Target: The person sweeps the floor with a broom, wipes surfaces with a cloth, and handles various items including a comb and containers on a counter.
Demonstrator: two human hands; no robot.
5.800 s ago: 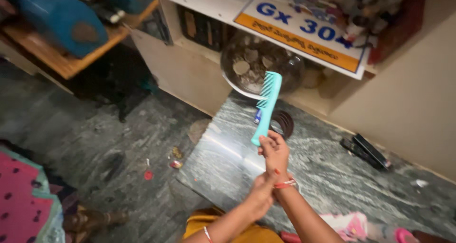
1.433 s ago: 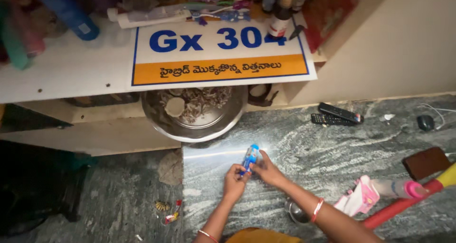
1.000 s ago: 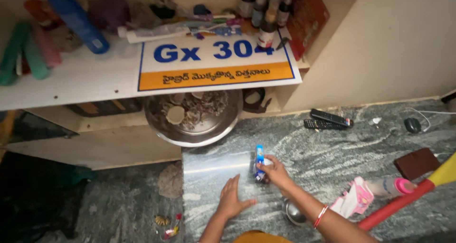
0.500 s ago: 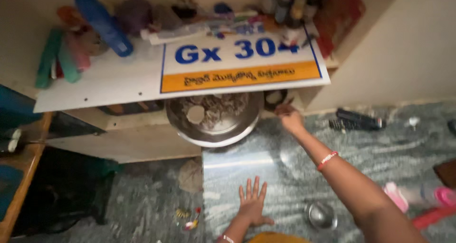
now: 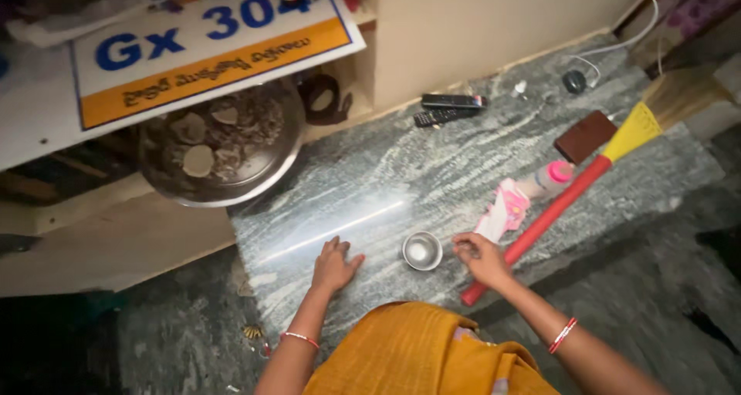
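Observation:
My left hand [image 5: 333, 262] lies flat, fingers spread, on the grey stone slab [image 5: 370, 187]. A small steel bowl [image 5: 422, 251] stands on the slab just to the right of it. Beside that bowl is my right hand [image 5: 480, 258], fingers curled together, with nothing visible in them. Its knuckles are close to a red broom handle [image 5: 544, 221] lying slantwise across the slab. An orange garment [image 5: 409, 356] fills the bottom of the view.
A large steel plate [image 5: 266, 175] of dried bits sits under a white shelf bearing a white, blue and orange sign board [image 5: 208, 48]. A dark ring-shaped object [image 5: 324, 98], two remotes [image 5: 448, 106], a mouse [image 5: 573, 81], a brown wallet [image 5: 584, 136], a pink-capped bottle [image 5: 546, 179] and pink cloth [image 5: 503, 210] lie around.
My right hand has come back from the shelf niche to the slab beside the small bowl. The blue tube it held earlier is gone. My left hand stays flat. The view has swung right.

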